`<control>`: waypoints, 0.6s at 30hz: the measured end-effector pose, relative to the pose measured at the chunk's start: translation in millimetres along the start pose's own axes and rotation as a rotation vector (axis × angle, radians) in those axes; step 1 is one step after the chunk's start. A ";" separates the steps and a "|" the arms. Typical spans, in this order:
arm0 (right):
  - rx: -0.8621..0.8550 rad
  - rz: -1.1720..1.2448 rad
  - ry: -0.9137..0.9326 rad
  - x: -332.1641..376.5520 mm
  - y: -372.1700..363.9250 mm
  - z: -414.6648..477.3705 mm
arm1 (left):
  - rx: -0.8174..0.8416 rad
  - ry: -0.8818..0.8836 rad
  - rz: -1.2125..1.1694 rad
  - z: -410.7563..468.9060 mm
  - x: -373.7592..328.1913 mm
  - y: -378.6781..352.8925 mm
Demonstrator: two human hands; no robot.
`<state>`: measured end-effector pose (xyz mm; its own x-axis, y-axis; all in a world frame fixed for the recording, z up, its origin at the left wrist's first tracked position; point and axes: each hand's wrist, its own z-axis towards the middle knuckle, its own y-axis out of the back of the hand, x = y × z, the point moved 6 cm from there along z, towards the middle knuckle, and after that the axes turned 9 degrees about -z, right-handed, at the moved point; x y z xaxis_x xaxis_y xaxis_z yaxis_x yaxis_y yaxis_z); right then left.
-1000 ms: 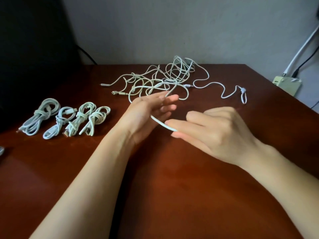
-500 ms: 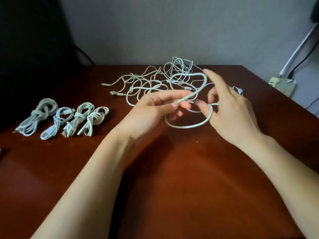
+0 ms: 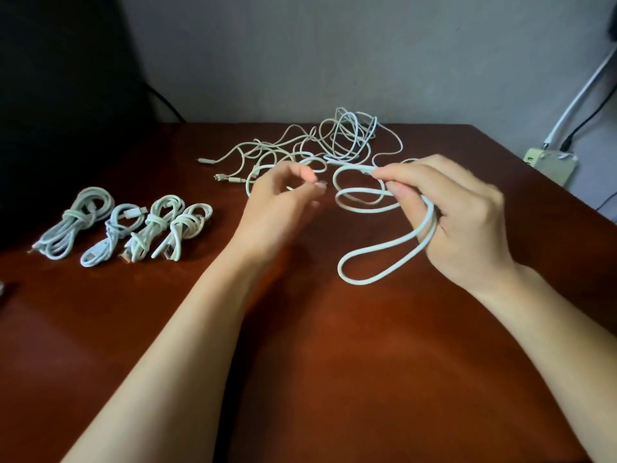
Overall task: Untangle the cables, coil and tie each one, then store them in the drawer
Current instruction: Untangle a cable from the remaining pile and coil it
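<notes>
My right hand [image 3: 467, 222] grips a white cable [image 3: 364, 280] gathered into loops. One long loop hangs down onto the brown table [image 3: 334, 379], and smaller loops stick out to the left of my fingers. My left hand [image 3: 280, 208] hovers just left of those loops with its fingers curled and blurred. Whether it pinches a strand cannot be told. Behind both hands lies a tangle of white cables [image 3: 347, 138]. Several coiled and tied cables [image 3: 133, 225] lie in a row at the left of the table.
A large dark object [image 3: 50, 95] stands at the back left. A pale power adapter [image 3: 551, 163] with wires sits beyond the table's right edge, against the grey wall. A small dark item [image 3: 3, 289] is at the far left edge.
The cable loops have passed from my left hand into my right hand's grip, and a long loop now hangs down. My left hand has drawn back to the left of the loops.
</notes>
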<state>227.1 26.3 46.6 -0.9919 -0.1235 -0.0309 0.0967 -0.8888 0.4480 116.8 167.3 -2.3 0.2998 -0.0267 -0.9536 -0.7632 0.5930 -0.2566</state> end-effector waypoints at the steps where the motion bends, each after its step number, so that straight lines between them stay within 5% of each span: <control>1: 0.000 0.004 0.025 2.9 0.2 0.1 | -0.024 -0.042 0.036 1.1 -1.0 2.6; 8: 0.040 0.061 -0.033 4.0 -4.2 0.2 | 0.029 -0.125 0.325 -2.0 -5.3 -2.5; 13: 0.122 0.056 -0.292 -18.0 -11.3 -2.3 | 0.076 -0.120 0.275 -2.7 -7.9 -8.0; 18: 0.304 0.102 -0.473 -32.2 -26.7 -11.8 | 0.160 0.040 -0.015 -6.8 -1.8 -19.0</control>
<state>257.4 48.8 25.2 -0.9146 0.0709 0.3981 0.2353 -0.7073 0.6666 126.9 150.6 3.2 0.2848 -0.0668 -0.9563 -0.6569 0.7129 -0.2455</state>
